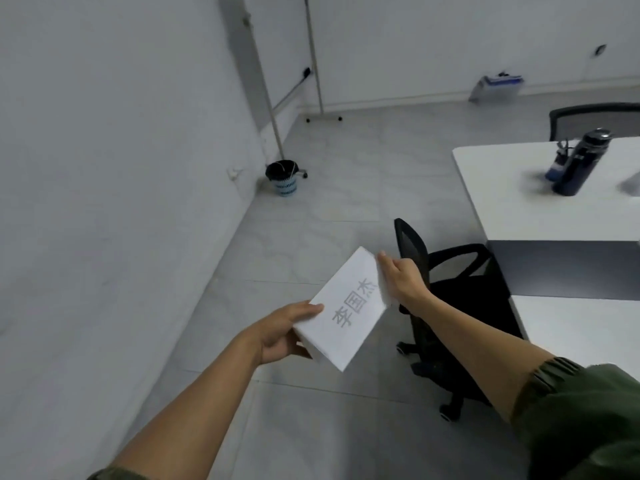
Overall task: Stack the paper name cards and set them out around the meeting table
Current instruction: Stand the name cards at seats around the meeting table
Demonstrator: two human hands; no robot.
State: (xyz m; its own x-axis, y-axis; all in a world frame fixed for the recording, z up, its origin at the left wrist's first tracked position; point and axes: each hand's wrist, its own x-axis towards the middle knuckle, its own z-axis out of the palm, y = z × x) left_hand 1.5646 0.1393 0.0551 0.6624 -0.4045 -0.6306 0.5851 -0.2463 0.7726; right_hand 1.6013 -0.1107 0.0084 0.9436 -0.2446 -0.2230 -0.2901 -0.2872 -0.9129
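Note:
A stack of white folded paper name cards with grey printed characters on the top face is held in the air over the floor, at centre frame. My left hand grips its lower left end, thumb on top. At the upper right edge of the stack, my right hand holds it with curled fingers. The white meeting table stands to the right, apart from the cards.
A black office chair stands just right of the cards, against the table. On the table stand a dark bottle and a blue pen holder. A small bin sits by the left wall. Another chair is behind the table.

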